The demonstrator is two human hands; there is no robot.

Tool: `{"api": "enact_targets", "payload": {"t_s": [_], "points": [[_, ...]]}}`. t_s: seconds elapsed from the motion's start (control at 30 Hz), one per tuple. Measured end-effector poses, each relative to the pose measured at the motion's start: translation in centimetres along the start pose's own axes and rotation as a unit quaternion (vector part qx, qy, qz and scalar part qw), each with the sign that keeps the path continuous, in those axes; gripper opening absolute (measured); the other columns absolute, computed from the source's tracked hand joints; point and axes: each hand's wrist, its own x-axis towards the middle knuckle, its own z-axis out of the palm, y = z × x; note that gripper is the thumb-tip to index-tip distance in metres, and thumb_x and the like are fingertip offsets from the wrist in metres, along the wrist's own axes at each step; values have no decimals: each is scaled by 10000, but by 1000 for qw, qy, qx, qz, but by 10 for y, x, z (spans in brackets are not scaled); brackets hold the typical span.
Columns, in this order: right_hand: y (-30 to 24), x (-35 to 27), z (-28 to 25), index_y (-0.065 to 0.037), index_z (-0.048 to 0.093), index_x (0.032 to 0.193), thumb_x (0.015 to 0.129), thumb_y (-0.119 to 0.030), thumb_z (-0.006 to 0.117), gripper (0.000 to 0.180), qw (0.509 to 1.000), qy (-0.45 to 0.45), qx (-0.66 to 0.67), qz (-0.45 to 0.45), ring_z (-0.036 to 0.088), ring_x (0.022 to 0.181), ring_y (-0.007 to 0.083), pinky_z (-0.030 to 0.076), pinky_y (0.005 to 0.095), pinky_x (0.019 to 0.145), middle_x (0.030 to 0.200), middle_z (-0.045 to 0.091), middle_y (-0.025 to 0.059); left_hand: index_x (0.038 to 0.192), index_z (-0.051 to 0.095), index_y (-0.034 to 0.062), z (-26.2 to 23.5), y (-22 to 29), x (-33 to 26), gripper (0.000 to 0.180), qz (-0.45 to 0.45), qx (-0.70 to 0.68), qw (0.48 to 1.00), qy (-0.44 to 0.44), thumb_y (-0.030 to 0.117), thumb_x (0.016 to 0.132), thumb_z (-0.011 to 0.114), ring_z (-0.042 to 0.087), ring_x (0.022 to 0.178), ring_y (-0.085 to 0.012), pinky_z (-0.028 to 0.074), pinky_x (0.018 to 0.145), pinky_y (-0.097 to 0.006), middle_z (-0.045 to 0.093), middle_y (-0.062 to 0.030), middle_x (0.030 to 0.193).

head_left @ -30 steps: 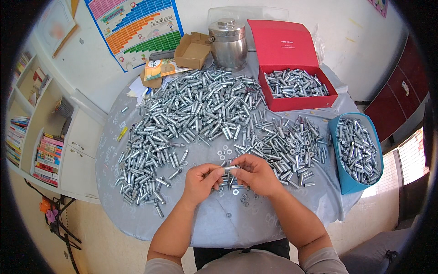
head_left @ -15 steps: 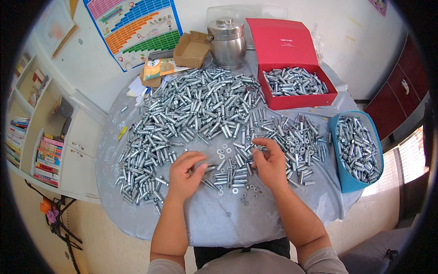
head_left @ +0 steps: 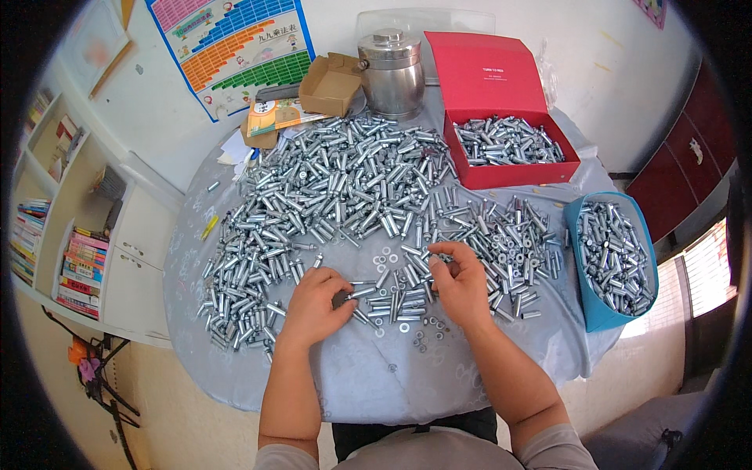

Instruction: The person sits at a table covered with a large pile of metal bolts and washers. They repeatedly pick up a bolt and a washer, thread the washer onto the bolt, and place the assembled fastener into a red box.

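Observation:
My left hand (head_left: 315, 307) is closed, thumb toward index finger, round a silver expansion bolt (head_left: 362, 293) whose end sticks out to the right. My right hand (head_left: 460, 288) hovers over the near right of the bolts, its fingers curled in a pinch; whatever may be between the fingertips is hidden. Between the hands lies a small group of metal sleeves and bolts (head_left: 398, 302). Loose washers (head_left: 384, 257) lie beyond it, and several nuts and washers (head_left: 421, 337) on the near side.
A big heap of expansion bolts (head_left: 337, 176) covers the table's middle and left. A red box (head_left: 513, 174) and a teal bin (head_left: 609, 317), both full of bolts, stand at the right. Behind are a steel pot (head_left: 390, 78), an open cardboard box (head_left: 330, 86) and booklets (head_left: 274, 117).
My left hand has turned and closed more, and a bolt's end now shows beyond its thumb. My right hand has shifted slightly left, its fingers curling in further.

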Motion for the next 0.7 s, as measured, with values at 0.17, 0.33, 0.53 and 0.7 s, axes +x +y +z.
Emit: {"api": "enact_targets", "payload": {"t_s": [0.17, 0.33, 0.53, 0.7], "points": [[-3, 0, 0, -25, 613, 1091, 909, -75, 603, 189, 1000, 0, -3, 8, 518, 590, 40, 421, 198, 538, 761, 584, -11, 916, 625, 53, 4, 8, 4, 207, -50, -63, 996, 30, 106, 742, 724, 588, 859, -240, 475, 768, -360, 626, -60, 893], [-7, -1, 0, -10, 651, 1045, 876, -73, 629, 182, 998, -1, 41, 40, 517, 630, 69, 433, 224, 557, 944, 581, 50, 1051, 558, 39, 20, 1, 3, 160, -121, -448, 883, 65, 35, 898, 604, 626, 928, -164, 528, 816, -314, 619, -40, 924], [-6, -4, 2, -16, 657, 1035, 877, -82, 636, 173, 998, -15, 44, 42, 510, 628, 61, 432, 226, 557, 931, 607, 49, 1121, 515, 17, 28, 17, 7, 154, -131, -605, 783, 60, 35, 968, 510, 632, 1067, -267, 585, 848, -382, 575, -94, 1083], [-8, -4, 3, -17, 664, 1029, 877, -88, 641, 170, 998, -15, 38, 44, 517, 632, 64, 441, 223, 567, 935, 617, 50, 1225, 505, 37, 29, 18, 8, 266, -166, -608, 775, 43, 48, 960, 529, 652, 1013, -261, 605, 809, -418, 580, -95, 1050]]}}
